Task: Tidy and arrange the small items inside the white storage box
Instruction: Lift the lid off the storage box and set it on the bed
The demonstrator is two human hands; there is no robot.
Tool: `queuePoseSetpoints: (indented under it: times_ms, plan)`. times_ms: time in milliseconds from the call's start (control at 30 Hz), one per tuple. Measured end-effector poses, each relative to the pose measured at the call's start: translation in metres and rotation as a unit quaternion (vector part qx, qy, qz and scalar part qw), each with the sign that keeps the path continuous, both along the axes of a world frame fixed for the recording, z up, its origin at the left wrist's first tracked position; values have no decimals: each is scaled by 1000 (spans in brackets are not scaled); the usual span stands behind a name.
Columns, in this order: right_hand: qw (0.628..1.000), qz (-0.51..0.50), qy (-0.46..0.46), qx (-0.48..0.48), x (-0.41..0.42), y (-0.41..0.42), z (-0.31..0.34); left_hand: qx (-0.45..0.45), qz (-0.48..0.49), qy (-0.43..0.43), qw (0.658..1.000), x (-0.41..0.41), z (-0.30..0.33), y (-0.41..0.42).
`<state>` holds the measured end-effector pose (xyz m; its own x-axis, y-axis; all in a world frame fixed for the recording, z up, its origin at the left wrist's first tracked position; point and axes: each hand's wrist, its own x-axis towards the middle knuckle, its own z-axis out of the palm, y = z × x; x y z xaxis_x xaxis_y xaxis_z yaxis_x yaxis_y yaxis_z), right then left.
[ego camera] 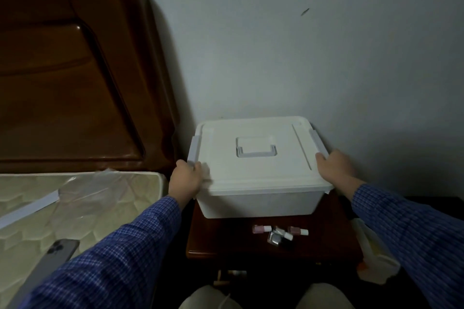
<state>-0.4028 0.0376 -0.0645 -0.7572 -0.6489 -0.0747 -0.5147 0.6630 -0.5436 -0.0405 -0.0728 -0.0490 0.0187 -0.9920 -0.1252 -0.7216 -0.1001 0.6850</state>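
You face a plain pale wall (301,45) in dim light. A glossy dark wooden headboard (62,70) stands to your left above a quilted mattress (88,208), beside a dark wooden surface (226,241).

The box (261,170) has its lid (256,155) on, so nothing inside it shows. The left hand (187,179) covers the near end of the left latch (195,149), and its fingertips are blurred against the lid's edge. The right hand (335,167) hides the near end of the right latch (316,142); its fingers past the lid's rim are out of sight. The small bottles (280,233) on the tabletop (226,238) are too small and dim to read or count surely. The phone (47,262) is partly under the left sleeve (113,258). The bed (75,208) and headboard (62,70) are cut off by the left edge.
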Motion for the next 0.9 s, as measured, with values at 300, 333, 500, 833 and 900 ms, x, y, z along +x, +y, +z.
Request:
queuePoseSetpoints:
  times_ms: [300, 333, 500, 833, 900]
  plan:
    - [998, -29, -31, -52, -4, -5, -16, -6, 43, -53, 998, -12, -4, -7]
    - [998, -27, -30, -51, -3, -5, -15, -11, 43, -68, 997, -13, -4, -7]
    - [997, -27, -35, -62, -2, -5, -13, -2, 45, -84, 995, -13, -3, -8]
    - [988, -112, -91, -59, -9, -11, -14, 57, 110, -8, 992, -10, -7, -21]
    - [983, -126, -117, -62, -10, -11, -14, 64, 158, 43, 984, -12, -6, -19]
